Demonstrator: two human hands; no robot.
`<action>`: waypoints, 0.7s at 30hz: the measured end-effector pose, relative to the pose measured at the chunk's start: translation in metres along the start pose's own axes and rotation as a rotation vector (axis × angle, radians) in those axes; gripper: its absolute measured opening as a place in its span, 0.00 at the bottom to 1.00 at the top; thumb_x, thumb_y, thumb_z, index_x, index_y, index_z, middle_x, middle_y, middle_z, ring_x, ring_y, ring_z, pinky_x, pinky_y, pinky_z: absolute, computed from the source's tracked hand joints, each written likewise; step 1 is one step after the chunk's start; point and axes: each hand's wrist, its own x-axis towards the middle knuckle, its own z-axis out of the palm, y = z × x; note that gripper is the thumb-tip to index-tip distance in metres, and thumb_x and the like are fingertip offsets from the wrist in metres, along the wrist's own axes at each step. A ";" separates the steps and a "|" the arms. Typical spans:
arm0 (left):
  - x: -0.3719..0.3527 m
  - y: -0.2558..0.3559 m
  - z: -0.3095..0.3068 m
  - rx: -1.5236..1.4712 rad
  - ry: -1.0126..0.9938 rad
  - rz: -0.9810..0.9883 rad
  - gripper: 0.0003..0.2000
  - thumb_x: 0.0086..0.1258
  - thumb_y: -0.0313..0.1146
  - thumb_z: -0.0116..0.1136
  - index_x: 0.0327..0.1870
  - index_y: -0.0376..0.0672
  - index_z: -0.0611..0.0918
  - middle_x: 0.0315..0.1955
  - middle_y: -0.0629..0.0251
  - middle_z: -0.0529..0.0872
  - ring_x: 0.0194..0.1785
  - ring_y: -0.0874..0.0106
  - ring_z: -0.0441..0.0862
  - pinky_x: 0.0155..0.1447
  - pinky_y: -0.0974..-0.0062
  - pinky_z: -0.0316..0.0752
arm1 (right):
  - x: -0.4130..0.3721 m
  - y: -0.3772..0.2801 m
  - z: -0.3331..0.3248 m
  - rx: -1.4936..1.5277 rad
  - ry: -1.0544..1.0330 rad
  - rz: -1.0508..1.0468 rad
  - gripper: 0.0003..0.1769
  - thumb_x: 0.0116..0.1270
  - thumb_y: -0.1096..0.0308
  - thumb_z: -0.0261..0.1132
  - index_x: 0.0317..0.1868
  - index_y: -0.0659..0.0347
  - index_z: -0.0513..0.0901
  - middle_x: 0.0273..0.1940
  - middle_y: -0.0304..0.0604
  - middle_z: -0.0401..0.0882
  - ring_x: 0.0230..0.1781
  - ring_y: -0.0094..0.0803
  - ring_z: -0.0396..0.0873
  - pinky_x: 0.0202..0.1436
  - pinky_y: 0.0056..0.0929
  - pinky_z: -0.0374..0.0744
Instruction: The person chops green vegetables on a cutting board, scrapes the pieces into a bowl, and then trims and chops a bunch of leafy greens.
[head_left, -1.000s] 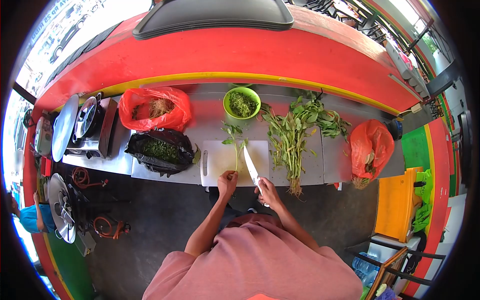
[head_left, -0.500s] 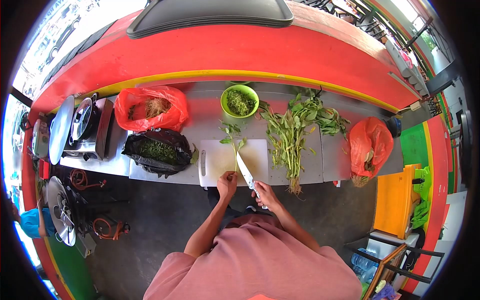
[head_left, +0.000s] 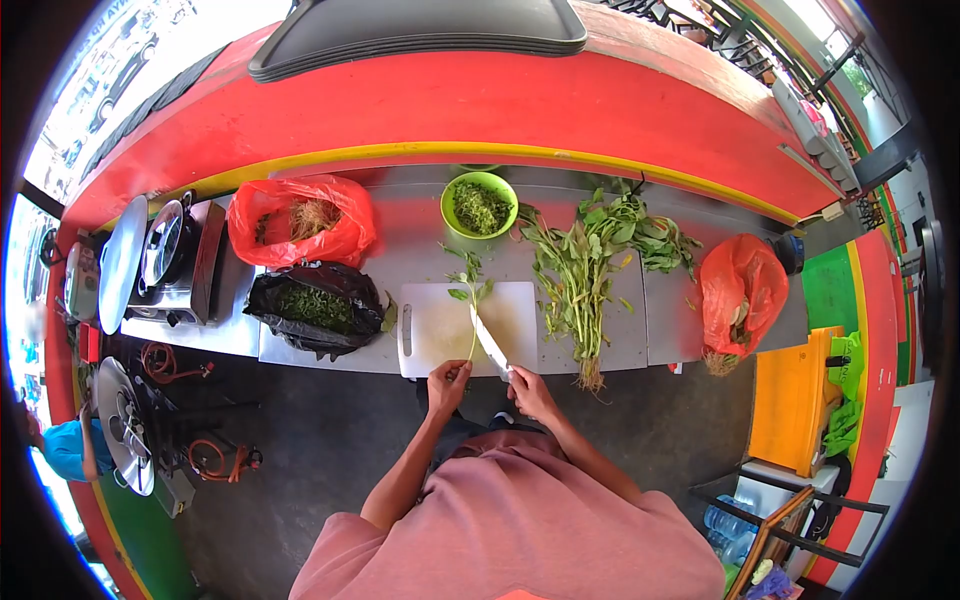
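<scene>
My left hand is closed on the lower end of a leafy green stem, at the front edge of the white cutting board. The stem runs up over the board, its leaves spreading past the far edge. In my right hand is a kitchen knife, gripped by its handle. Its pale blade slants up and left, with the tip against the stem in this view. Right of the board lies a bunch of leafy greens with roots toward me. Behind the board, a green bowl holds chopped greens.
On the left are a red plastic bag with roots, a black plastic bag with greens, and a stove. Another red bag sits at the right. Dark trays rest on the red ledge ahead. Someone in a blue shirt is at far left.
My left hand has moved down and slightly left, drawing the stem toward me. The knife has shifted slightly down and left, its tip still at the stem.
</scene>
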 end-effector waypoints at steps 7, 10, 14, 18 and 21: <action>-0.016 -0.007 -0.012 0.026 0.085 -0.063 0.15 0.68 0.38 0.71 0.42 0.31 0.89 0.25 0.66 0.89 0.28 0.83 0.79 0.35 0.80 0.75 | -0.009 -0.020 -0.007 0.172 0.039 0.153 0.19 0.82 0.59 0.55 0.62 0.62 0.80 0.22 0.35 0.76 0.16 0.18 0.69 0.20 0.24 0.70; -0.018 -0.008 -0.012 -0.002 0.077 -0.059 0.15 0.68 0.37 0.71 0.42 0.31 0.89 0.26 0.66 0.89 0.28 0.83 0.80 0.35 0.80 0.75 | -0.006 -0.022 -0.007 0.055 -0.002 0.065 0.21 0.82 0.59 0.55 0.68 0.59 0.76 0.25 0.35 0.75 0.14 0.17 0.66 0.15 0.20 0.65; -0.019 -0.003 -0.010 0.000 0.066 -0.086 0.14 0.69 0.37 0.71 0.42 0.31 0.89 0.26 0.66 0.89 0.28 0.84 0.80 0.35 0.80 0.75 | -0.004 -0.022 -0.005 -0.030 -0.008 -0.005 0.21 0.82 0.58 0.56 0.67 0.60 0.78 0.23 0.34 0.76 0.15 0.17 0.68 0.16 0.20 0.67; -0.020 -0.004 -0.009 -0.012 0.059 -0.080 0.14 0.69 0.37 0.71 0.42 0.31 0.89 0.25 0.67 0.89 0.28 0.84 0.79 0.35 0.81 0.75 | -0.002 -0.018 -0.004 -0.141 0.037 -0.095 0.21 0.81 0.59 0.56 0.64 0.62 0.80 0.23 0.38 0.79 0.18 0.22 0.74 0.22 0.28 0.73; -0.022 0.001 -0.011 -0.010 0.054 -0.095 0.14 0.69 0.37 0.70 0.42 0.31 0.89 0.25 0.67 0.89 0.28 0.85 0.79 0.35 0.81 0.75 | -0.006 -0.026 -0.003 -0.196 0.083 -0.139 0.20 0.80 0.60 0.57 0.62 0.64 0.81 0.23 0.43 0.81 0.22 0.27 0.79 0.29 0.32 0.77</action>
